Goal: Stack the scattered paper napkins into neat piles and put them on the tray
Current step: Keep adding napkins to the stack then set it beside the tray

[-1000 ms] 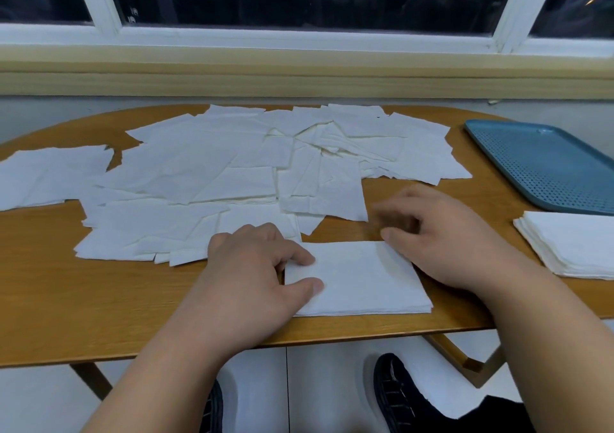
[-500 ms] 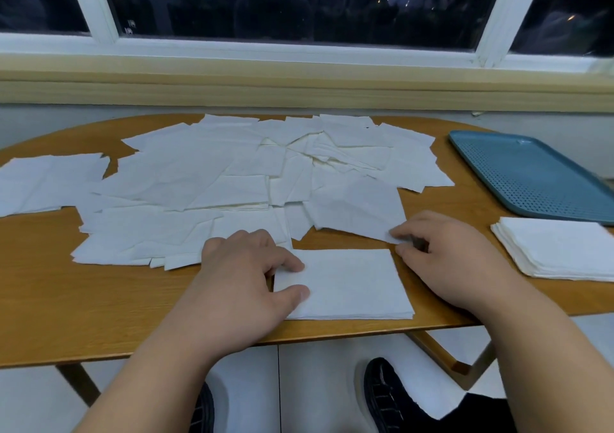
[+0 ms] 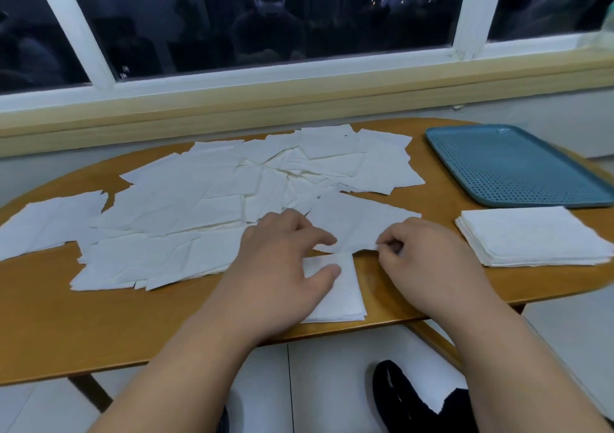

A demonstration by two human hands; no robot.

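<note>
Several white paper napkins [image 3: 206,200] lie scattered and overlapping across the middle and left of the wooden table [image 3: 99,326]. A small neat pile [image 3: 342,299] sits at the front edge; my left hand [image 3: 282,266] rests on its left part, thumb on top. My right hand [image 3: 428,260] pinches the near corner of a loose napkin [image 3: 358,223] that lies just beyond the small pile. A thicker stacked pile [image 3: 531,236] rests at the right, in front of the blue perforated tray [image 3: 518,166], which holds nothing.
A window sill and wall run close behind the table. My dark shoe [image 3: 408,399] shows on the tiled floor under the front edge. Another patch of napkins [image 3: 46,223] lies at the far left edge of the table.
My right hand has dragged a loose napkin from the heap toward the small front pile and now pinches its corner. My left hand stays on the pile. The camera shifted left.
</note>
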